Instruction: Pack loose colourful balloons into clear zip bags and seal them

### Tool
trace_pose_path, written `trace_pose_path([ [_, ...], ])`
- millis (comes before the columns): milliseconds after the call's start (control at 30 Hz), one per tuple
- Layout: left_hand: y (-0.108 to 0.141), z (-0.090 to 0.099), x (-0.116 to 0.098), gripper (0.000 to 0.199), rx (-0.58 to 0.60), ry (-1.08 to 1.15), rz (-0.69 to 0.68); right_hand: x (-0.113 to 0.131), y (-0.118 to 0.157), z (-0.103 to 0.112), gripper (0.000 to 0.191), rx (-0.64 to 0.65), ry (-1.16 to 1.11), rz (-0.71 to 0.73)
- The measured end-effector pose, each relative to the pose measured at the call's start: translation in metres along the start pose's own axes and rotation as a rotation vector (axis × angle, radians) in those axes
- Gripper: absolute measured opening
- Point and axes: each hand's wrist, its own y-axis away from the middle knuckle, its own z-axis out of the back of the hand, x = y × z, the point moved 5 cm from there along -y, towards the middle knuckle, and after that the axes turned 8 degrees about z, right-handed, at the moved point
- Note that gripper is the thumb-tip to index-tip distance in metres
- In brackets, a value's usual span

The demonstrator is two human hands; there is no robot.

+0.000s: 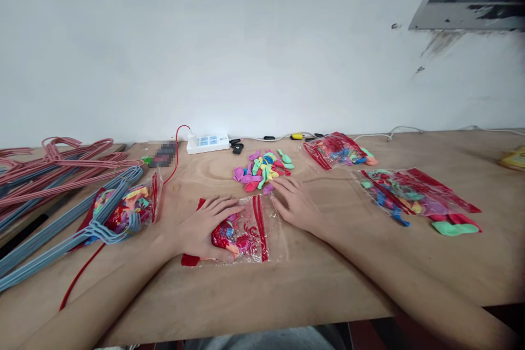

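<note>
My left fingers (pixel 223 209) lie spread and nearly flat across a clear plastic zip bag (pixel 241 229), with the thumb (pixel 228 253) along its lower edge. They press on the thin, glossy film but aren't pinching it. Under that palm, crumpled balloons (pixel 225 235) in red and pink bunch up inside the bag. My right fingers (pixel 287 194) are loosely apart and slightly curved, their tips resting on the bag's upper edge and holding nothing. The bag's doubled red zip strip (pixel 260 228) runs between my hands.

Just above my right fingertips sits a loose heap of small, soft, uninflated balloons (pixel 262 170) in pink, purple, yellow, green and blue. Three more zip bags packed with balloons lie on the rough plywood table (pixel 311 295): one on my left (pixel 123 210), one straight ahead and to the right (pixel 336 151), and one further right (pixel 416 197). Farther left, thin plastic-coated wire hangers lie in overlapping tangles, red-striped ones (pixel 61 167) beyond blue ones (pixel 82 224). A white power strip (pixel 207 143) sits against the smooth white wall (pixel 205 38), with a thin red cord (pixel 80 279) curving across the wood.
</note>
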Motion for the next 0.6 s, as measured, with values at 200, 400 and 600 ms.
trace_pose_path([
  [200,-0.001,-0.001,0.0,0.111,-0.006,-0.004,0.002,-0.004,0.001,-0.011,0.036,0.18,-0.017,0.09],
  [400,-0.002,-0.002,0.001,0.111,-0.003,-0.01,0.001,-0.009,0.001,-0.007,0.032,0.184,-0.065,0.069],
  [600,-0.002,-0.002,0.001,0.112,0.0,-0.016,0.001,-0.016,0.001,-0.012,0.037,0.139,-0.097,0.042],
])
